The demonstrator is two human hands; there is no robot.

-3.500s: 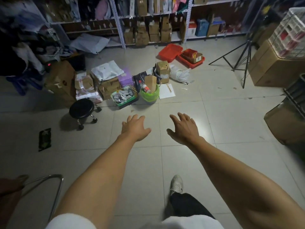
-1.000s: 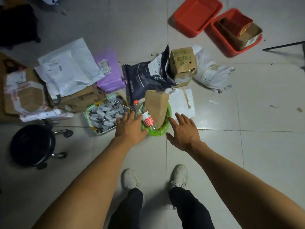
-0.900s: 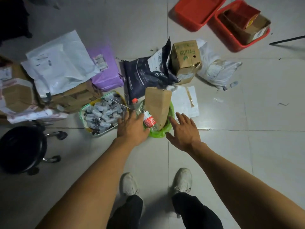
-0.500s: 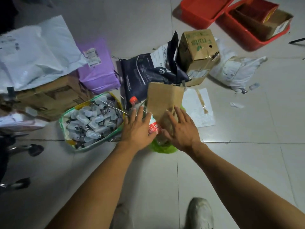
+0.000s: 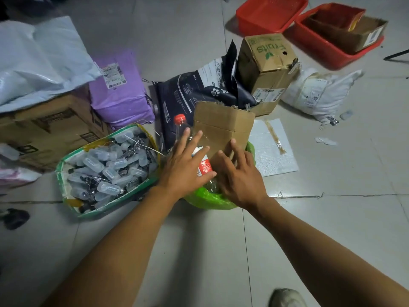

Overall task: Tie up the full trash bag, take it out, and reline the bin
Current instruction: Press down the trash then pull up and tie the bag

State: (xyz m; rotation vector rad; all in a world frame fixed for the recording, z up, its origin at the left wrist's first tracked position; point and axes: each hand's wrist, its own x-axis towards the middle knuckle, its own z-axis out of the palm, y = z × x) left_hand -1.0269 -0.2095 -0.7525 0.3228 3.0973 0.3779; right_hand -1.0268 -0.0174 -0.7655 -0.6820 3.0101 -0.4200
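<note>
A bin lined with a green trash bag (image 5: 208,199) stands on the floor tiles, stuffed full. A flattened brown cardboard piece (image 5: 223,129) and a clear plastic bottle (image 5: 180,122) with a red cap and red label stick up out of it. My left hand (image 5: 186,165) lies with straight fingers on the bottle. My right hand (image 5: 239,176) rests with spread fingers against the lower part of the cardboard, over the bag's rim. The bin itself is hidden by the bag and my hands.
A green-edged box of small plastic vials (image 5: 106,169) sits close on the left. Behind the bin stand a dark pet-food bag (image 5: 194,89), a "Fruits" carton (image 5: 267,63), a purple parcel (image 5: 119,91) and cardboard boxes (image 5: 46,129). Red trays (image 5: 270,14) lie far right.
I walked up to the bin and leaned over it. Both hands moved forward from beside the bag onto the bottle and the cardboard.
</note>
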